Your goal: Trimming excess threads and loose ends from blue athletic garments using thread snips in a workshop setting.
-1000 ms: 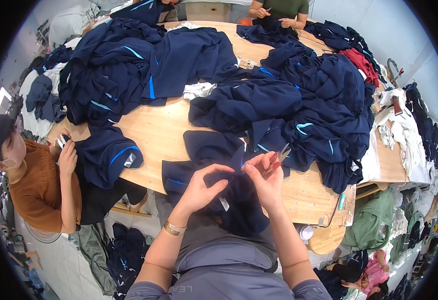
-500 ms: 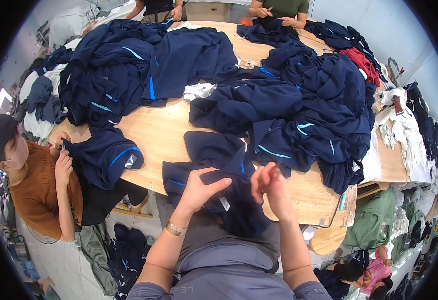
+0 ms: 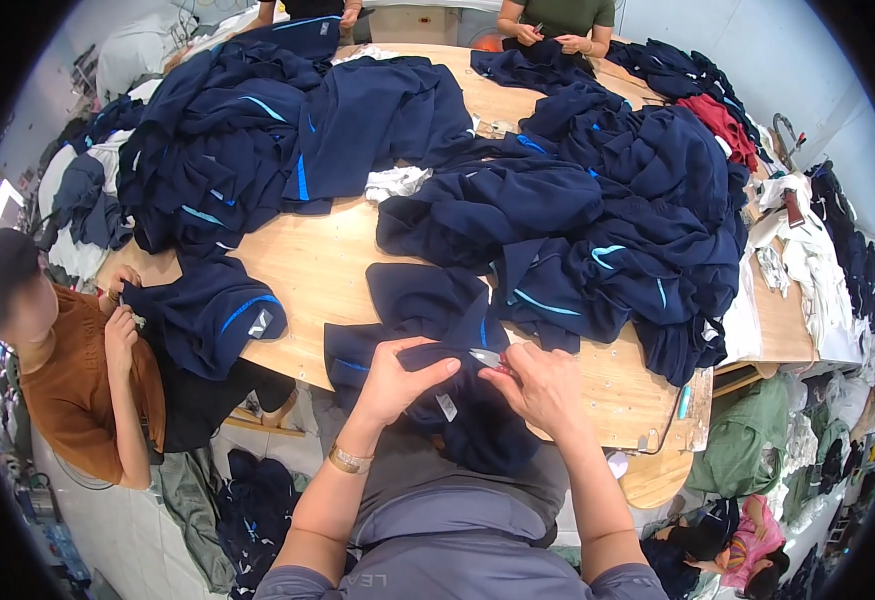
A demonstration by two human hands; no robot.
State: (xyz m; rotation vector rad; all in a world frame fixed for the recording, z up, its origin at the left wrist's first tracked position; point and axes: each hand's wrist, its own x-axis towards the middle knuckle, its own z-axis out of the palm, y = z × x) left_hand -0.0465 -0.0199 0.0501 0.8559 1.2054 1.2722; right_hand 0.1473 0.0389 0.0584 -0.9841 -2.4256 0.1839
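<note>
A navy garment (image 3: 423, 300) with blue trim and a small white label lies over the near table edge and hangs down before me. My left hand (image 3: 395, 385) is closed on a folded edge of it, thumb on the near side. My right hand (image 3: 546, 392) grips a small pair of thread snips (image 3: 488, 358), whose metal blades point left. The blade tips are at the held garment edge; whether they touch it I cannot tell. The rest of the snips is mostly hidden by my fingers.
Navy garments are heaped on the wooden table (image 3: 303, 255), in a left pile (image 3: 223, 150) and a right pile (image 3: 638, 220). On my left sits a co-worker (image 3: 88, 370) holding another navy garment. Two people work across the table. A cable lies near the right edge.
My right hand has moved left and down, bringing the snips to the garment edge. My left hand keeps its place. A far person's garment at upper left has been lifted and spread.
</note>
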